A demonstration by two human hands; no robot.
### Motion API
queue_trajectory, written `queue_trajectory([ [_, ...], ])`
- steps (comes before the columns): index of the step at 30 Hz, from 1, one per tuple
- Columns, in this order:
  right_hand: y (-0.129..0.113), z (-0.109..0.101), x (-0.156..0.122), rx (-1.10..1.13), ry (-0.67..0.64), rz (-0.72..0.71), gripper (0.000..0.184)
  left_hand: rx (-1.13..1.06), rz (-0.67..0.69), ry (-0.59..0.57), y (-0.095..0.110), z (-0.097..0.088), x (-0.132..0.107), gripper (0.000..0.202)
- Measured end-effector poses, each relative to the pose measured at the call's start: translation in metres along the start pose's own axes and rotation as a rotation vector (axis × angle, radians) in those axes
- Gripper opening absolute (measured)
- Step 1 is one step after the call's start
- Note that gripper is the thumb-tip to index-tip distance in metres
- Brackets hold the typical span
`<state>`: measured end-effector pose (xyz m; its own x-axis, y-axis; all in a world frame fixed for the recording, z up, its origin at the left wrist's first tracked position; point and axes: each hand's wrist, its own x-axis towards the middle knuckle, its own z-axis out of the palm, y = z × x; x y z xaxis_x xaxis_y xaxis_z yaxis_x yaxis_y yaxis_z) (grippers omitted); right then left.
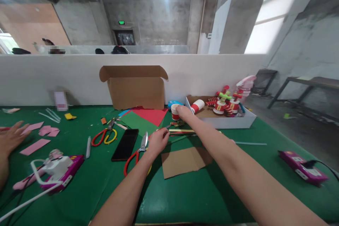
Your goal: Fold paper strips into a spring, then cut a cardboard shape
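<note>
My right hand (184, 113) reaches far forward and its fingers close on a small paper cup (174, 111) with a red band, standing on the green table (185, 190). My left hand (158, 142) rests lower on the table, fingers pinched on the end of thin paper strips (182, 132) in red, yellow and green that run to the right. A folded zigzag paper piece (178, 124) lies between the two hands. Red-handled scissors (137, 152) lie just left of my left hand.
A brown cardboard sheet (185, 161) lies beneath my arms. A black phone (125, 144), second scissors (104, 135), red and green paper (148, 116), an open cardboard box (135, 88) and a white tray (227, 122) of finished crafts stand around. Another person's hand (10, 139) is at left.
</note>
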<state>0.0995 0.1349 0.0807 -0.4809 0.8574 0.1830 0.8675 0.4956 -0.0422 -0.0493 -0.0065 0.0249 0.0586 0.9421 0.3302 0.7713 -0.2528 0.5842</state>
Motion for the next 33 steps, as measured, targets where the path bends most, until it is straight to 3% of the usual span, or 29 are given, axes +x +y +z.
queue_trajectory([
  [10, -0.004, -0.009, 0.001, -0.029, 0.047, 0.018, 0.025, 0.013, 0.002, -0.007, 0.003, 0.0, -0.001, 0.018],
  [15, 0.007, -0.04, -0.004, 0.035, 0.214, 0.072, 0.03, -0.042, -0.019, 0.012, 0.0, 0.0, 0.0, 0.018],
  [17, 0.008, -0.053, -0.013, 0.362, 0.441, 0.198, 0.027, -0.135, -0.033, 0.097, 0.0, -0.004, 0.001, 0.018],
  [19, 0.0, -0.056, -0.032, 0.855, 0.532, 0.32, 0.024, -0.291, -0.034, 0.219, 0.004, -0.01, 0.003, 0.034],
  [22, -0.027, -0.039, -0.071, 1.521, 0.365, 0.348, 0.01, -0.569, 0.014, 0.234, 0.018, -0.022, 0.004, 0.079],
  [25, -0.059, -0.013, -0.111, 1.785, 0.267, 0.361, 0.017, -0.721, 0.068, 0.175, 0.035, -0.029, 0.001, 0.091],
  [27, -0.07, -0.002, -0.133, 1.793, 0.266, 0.353, 0.021, -0.717, 0.055, 0.171, 0.043, -0.033, -0.004, 0.082],
  [29, -0.066, 0.002, -0.152, 1.642, 0.219, 0.293, 0.026, -0.684, -0.033, 0.145, 0.045, -0.038, -0.012, 0.07],
  [31, -0.048, 0.001, -0.172, 1.281, 0.224, 0.224, 0.031, -0.682, -0.142, 0.108, 0.042, -0.045, -0.022, 0.066],
  [33, -0.025, 0.001, -0.194, 0.783, 0.327, 0.255, 0.032, -0.684, -0.219, 0.085, 0.037, -0.053, -0.033, 0.063],
])
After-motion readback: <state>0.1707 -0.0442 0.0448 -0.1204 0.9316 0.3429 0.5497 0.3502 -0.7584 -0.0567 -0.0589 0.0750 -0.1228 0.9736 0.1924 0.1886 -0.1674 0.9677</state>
